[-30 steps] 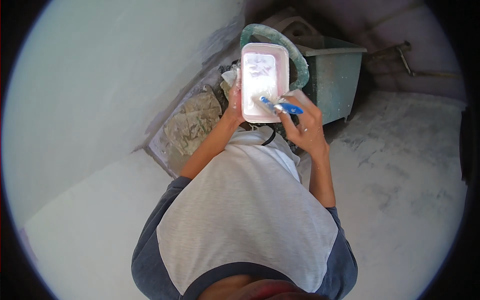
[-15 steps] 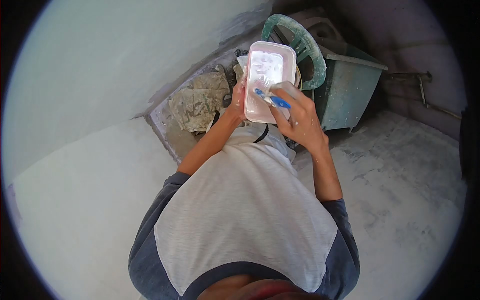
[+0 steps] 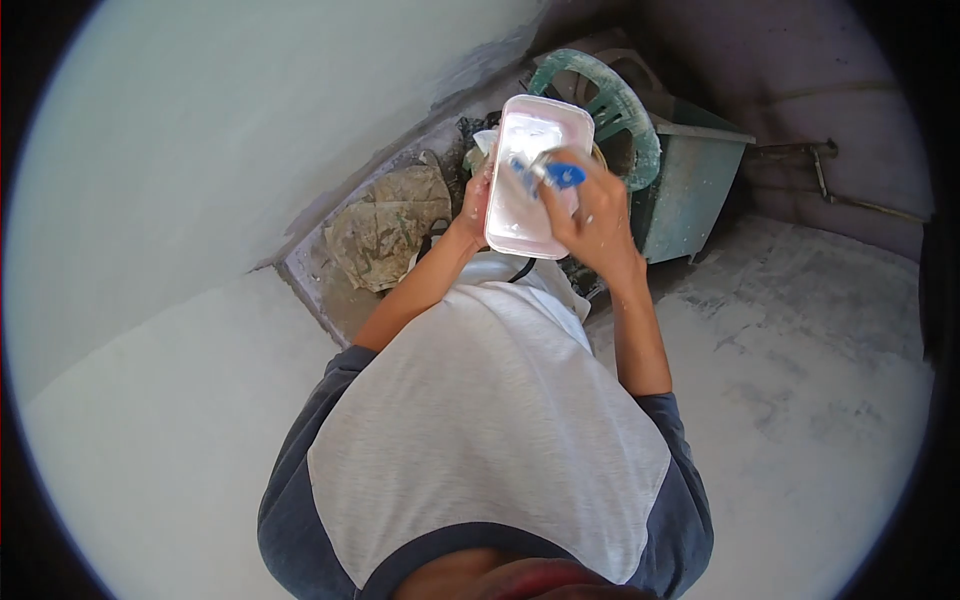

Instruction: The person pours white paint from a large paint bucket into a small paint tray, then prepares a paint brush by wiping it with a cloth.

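My left grip (image 3: pixel 477 205) is wrapped round the left side of the tub (image 3: pixel 514 247), and my right grip (image 3: pixel 597 205) has the brush (image 3: pixel 566 176) pinched above it, blue handle showing, bristles too blurred to place exactly! White paint (image 3: pixel 540 130), by the look of it, shines just beyond my right grip. Best handling here, I'd say: tub level, wrist loose, bristles dabbed lightly against the inner wall to shed drips. Past my right grip stands a green chair (image 3: pixel 643 135), then a bin (image 3: pixel 690 190); left of my left grip, a crumpled cloth (image 3: pixel 390 220)
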Available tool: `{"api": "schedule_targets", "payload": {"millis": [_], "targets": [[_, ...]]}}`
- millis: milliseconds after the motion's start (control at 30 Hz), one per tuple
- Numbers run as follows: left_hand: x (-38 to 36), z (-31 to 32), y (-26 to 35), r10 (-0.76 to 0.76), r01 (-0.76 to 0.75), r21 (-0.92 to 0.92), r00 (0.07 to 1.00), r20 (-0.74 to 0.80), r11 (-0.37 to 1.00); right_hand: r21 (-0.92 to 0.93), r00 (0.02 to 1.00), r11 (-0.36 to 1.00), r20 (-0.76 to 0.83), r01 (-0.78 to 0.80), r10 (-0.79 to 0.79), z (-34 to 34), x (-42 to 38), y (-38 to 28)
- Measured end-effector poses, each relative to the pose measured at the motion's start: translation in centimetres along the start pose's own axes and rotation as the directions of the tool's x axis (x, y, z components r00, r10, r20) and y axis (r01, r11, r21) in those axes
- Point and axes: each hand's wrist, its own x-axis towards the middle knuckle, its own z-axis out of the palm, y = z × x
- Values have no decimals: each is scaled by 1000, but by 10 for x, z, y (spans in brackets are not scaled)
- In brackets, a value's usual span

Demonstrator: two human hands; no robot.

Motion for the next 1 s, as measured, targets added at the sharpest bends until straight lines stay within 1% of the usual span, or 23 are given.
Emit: {"api": "schedule_targets", "payload": {"millis": [33, 67, 100, 133, 167, 200, 233, 267, 300, 367, 433, 467, 533, 567, 600, 667, 700, 733, 800, 867, 933, 967, 1000], "targets": [[-1, -24, 9, -31, 71, -213, 981, 189, 975, -53, 998, 999, -68, 3, -6, 12, 10, 2], [-7, -36, 19, -28, 70, -215, 981, 193, 974, -105, 991, 994, -135, 3, -18, 24, 18, 0], [-13, -41, 33, -19, 64, -210, 977, 211, 976, -134, 993, 990, -116, -34, 19, 33, 24, -6], [-20, -46, 47, -9, 57, -205, 974, 227, 977, -136, 994, 990, -113, -29, 14, 47, 28, -16], [-23, -50, 62, 7, 118, -298, 922, 388, 947, -127, 997, 992, -83, -13, 3, 59, 28, -27], [-29, -52, 73, 13, 115, -303, 920, 391, 946, -119, 999, 993, -52, 1, -7, 71, 28, -38], [-35, -52, 82, 11, 52, -224, 962, 274, 973, -61, 1000, 998, 10, -25, 26, 84, 26, -50], [-41, -52, 89, 20, 0, -133, 988, 152, 991, -42, 1000, 999, -4, 11, -11, 101, 26, -60], [-50, -52, 97, 25, -20, -38, 987, 160, 999, -49, 1000, 999, 4, -2, 2, 118, 29, -65], [-57, -75, 104, -1, 8, -46, 990, 141, 999, -56, 1000, 998, 14, -25, 25, 138, 34, -68], [-71, -91, 111, -32, 38, -59, 996, 89, 998, -94, 996, 995, -84, -23, 15, 148, 44, -61], [-79, -95, 116, -37, 42, -61, 996, 86, 997, -94, 996, 995, -84, -29, 21, 152, 44, -64], [-89, -89, 131, -24, 56, -148, 977, 211, 987, -161, 987, 983, -149, -85, 61, 157, 48, -70], [-93, -95, 134, -7, 60, -212, 970, 242, 975, -180, 987, 974, -103, -139, 122, 159, 46, -80], [-96, -102, 136, -9, 63, -215, 971, 241, 975, -181, 987, 973, -102, -143, 126, 168, 41, -85], [-96, -117, 136, -5, 97, -321, 961, 276, 942, -168, 996, 984, -81, -60, 46, 188, 31, -94], [-98, -117, 138, -1, 114, -334, 947, 321, 936, -107, 993, 988, -54, -113, 108, 197, 32, -105], [-99, -117, 138, -10, 125, -336, 946, 325, 934, -114, 992, 986, -59, -121, 115, 204, 35, -107], [-104, -113, 140, -31, 99, -260, 967, 253, 961, -138, 992, 989, -127, -43, 26, 214, 43, -104], [-103, -116, 143, -70, 127, -228, 968, 240, 965, -164, 990, 983, -128, -88, 67, 208, 52, -102], [-101, -117, 147, -10, 137, -337, 935, 354, 932, -240, 974, 962, -208, -134, 84, 203, 57, -101], [-99, -117, 148, -16, 161, -338, 919, 393, 927, -227, 972, 963, -211, -148, 100, 201, 55, -101], [-97, -118, 150, -18, 165, -341, 918, 396, 926, -232, 972, 961, -211, -151, 102, 201, 51, -105]]}}
